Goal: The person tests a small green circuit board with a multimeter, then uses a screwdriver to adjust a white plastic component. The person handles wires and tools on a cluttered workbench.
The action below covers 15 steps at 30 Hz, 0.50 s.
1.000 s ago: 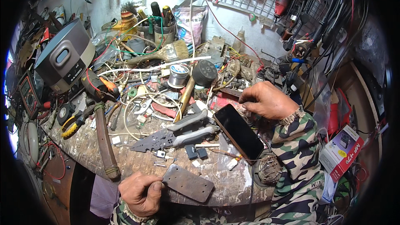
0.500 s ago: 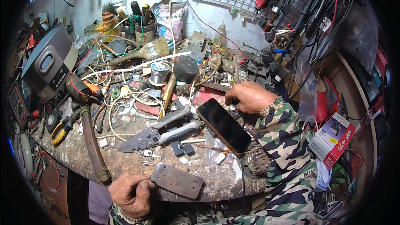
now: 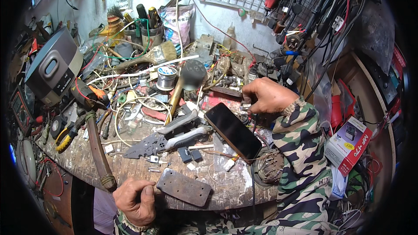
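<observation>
My left hand (image 3: 135, 202), its fingers curled, is at the bench's front edge beside the left end of a rusty metal plate (image 3: 183, 187) with holes. What it holds, if anything, is hidden. My right hand (image 3: 265, 98) is closed at the back right of a black phone (image 3: 233, 132), its fingertips on something small among dark cables that I cannot make out. Grey-handled pliers (image 3: 185, 137) lie left of the phone. A solder spool (image 3: 166, 80) and a black-headed mallet (image 3: 192, 72) lie behind them.
A worn wooden bench (image 3: 124, 169) is heaped with wires and parts. A grey speaker box (image 3: 52, 67) and multimeter (image 3: 24, 111) stand left, with a strapped wooden rod (image 3: 98, 148) nearer. Cables hang at upper right. A printed box (image 3: 346, 143) and red tool case (image 3: 337, 109) sit right.
The view has shifted, moving the scene leftward in the picture. My right hand has moved slightly rightward and back from the phone since half a second ago. My left hand stays by the plate.
</observation>
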Tool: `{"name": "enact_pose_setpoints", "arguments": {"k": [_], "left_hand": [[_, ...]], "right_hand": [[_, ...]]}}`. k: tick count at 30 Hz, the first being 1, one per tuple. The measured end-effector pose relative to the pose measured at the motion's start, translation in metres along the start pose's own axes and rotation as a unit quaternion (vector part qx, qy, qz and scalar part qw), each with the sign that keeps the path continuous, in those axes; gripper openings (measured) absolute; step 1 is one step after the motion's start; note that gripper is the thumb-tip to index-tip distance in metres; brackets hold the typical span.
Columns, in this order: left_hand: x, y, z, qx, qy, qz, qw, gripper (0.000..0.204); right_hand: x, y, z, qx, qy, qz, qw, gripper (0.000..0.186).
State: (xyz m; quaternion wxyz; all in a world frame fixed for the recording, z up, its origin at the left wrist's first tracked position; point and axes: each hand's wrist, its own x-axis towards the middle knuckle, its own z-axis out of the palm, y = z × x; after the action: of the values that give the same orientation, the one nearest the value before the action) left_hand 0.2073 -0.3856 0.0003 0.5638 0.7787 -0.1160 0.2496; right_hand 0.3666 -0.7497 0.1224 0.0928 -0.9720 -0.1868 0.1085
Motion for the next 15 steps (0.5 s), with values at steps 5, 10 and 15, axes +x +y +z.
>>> {"name": "enact_pose_setpoints", "arguments": {"k": [5, 10, 15], "left_hand": [[0.001, 0.002, 0.0, 0.006, 0.0, -0.004, 1.0, 0.008], [0.002, 0.005, 0.0, 0.012, -0.013, -0.014, 1.0, 0.008], [0.001, 0.005, 0.0, 0.029, -0.001, -0.015, 0.999, 0.009]], "right_hand": [[-0.001, -0.001, -0.006, 0.211, 0.015, -0.022, 0.977, 0.025], [-0.008, 0.003, -0.003, 0.318, 0.006, -0.027, 0.948, 0.028], [0.003, 0.005, -0.002, 0.322, -0.023, -0.043, 0.945, 0.03]]}}
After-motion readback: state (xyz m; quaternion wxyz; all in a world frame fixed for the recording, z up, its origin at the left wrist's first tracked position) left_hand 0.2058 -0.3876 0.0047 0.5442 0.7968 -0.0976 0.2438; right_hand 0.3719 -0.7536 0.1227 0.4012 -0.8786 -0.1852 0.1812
